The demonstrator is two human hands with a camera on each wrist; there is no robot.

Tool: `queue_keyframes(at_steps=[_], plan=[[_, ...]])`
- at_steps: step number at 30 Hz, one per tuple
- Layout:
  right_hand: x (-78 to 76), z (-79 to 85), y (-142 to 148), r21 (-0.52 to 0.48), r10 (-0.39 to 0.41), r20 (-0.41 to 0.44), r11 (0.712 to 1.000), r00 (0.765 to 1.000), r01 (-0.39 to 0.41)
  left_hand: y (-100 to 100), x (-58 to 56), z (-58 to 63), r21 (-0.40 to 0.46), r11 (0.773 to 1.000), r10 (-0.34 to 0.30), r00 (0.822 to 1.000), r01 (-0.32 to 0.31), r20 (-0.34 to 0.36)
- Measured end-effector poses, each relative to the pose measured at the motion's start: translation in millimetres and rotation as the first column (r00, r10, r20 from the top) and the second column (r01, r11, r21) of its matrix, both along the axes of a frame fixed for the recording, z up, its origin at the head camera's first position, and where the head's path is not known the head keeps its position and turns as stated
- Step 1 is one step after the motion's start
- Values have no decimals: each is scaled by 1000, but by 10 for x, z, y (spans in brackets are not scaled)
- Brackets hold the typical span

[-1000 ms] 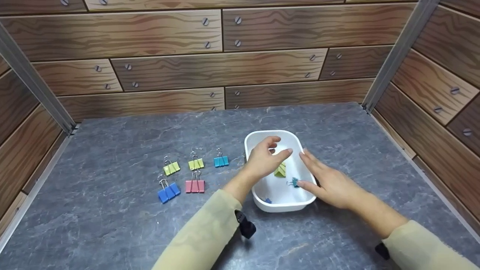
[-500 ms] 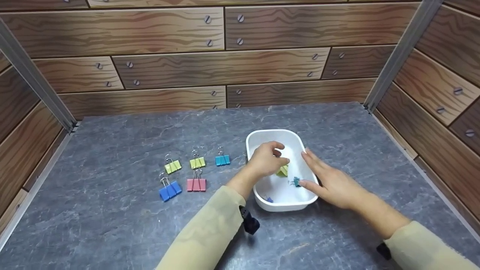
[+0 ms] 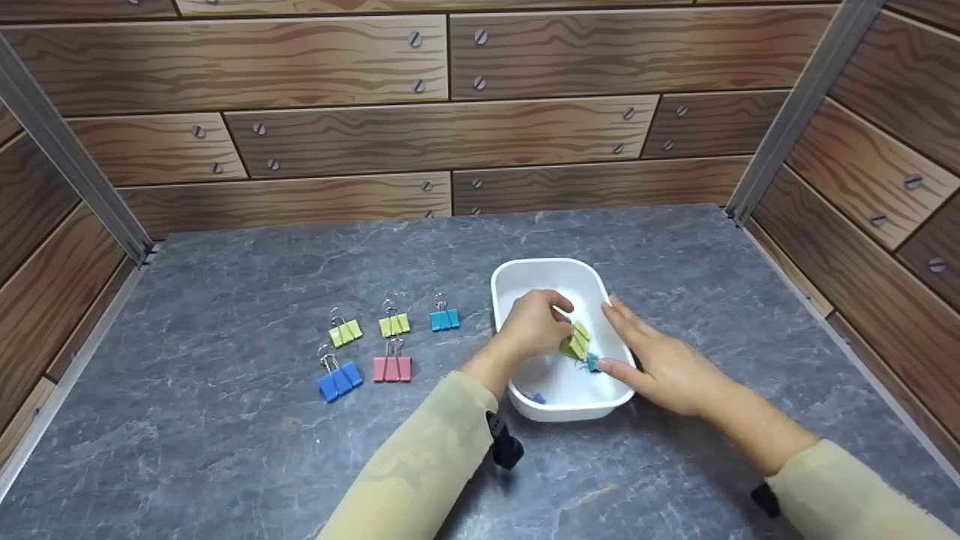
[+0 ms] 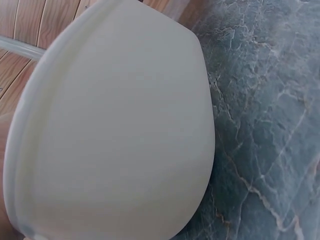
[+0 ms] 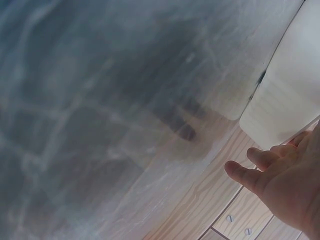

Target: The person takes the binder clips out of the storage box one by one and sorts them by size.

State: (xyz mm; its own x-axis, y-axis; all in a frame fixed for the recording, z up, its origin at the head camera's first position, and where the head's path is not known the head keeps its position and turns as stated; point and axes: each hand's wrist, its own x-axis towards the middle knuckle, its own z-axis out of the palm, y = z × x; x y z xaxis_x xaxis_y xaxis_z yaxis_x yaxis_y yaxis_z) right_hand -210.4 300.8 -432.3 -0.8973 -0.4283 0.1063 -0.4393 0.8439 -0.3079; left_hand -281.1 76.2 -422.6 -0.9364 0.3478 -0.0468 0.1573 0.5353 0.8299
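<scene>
My left hand (image 3: 531,324) reaches over the near-left side of a white plastic container (image 3: 517,270). Its thumb and fingers pinch a yellow-green binder clip (image 3: 577,342) inside, which is tilted; the clip's handles are hidden by the fingers. My right hand (image 3: 667,371) rests along the container's right rim with straight fingers. The right thumb extends over the rim, close to a small teal binder clip (image 3: 592,363). A small blue binder clip (image 3: 537,398) lies in the container's near-left corner. In the left wrist view, the container's outer wall (image 4: 120,120) fills most of the frame.
Left of the container, on the grey marbled table (image 3: 247,450), lie two yellow-green binder clips (image 3: 346,333), a teal clip (image 3: 445,319), a larger blue clip (image 3: 340,382) and a pink clip (image 3: 392,369). Wood-patterned walls (image 3: 337,142) enclose the table at the back and sides.
My left hand has lowered into the container and taken hold of the yellow-green binder clip, which has shifted right and tilted. The right hand stays at the rim.
</scene>
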Motion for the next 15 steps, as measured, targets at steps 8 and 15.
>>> queue_keyframes(at_steps=[8, 15], plan=[[2, -7, -1, -2, 0, -1, 1000, 1000, 0, 14, -1, -17, 21, 999, 27, 1000, -27, -10], [1, -5, -6, 1, -7, 5, 1000, 1000, 7, 1, 8, 22, 114, 991, 74, 997, -72, -19]])
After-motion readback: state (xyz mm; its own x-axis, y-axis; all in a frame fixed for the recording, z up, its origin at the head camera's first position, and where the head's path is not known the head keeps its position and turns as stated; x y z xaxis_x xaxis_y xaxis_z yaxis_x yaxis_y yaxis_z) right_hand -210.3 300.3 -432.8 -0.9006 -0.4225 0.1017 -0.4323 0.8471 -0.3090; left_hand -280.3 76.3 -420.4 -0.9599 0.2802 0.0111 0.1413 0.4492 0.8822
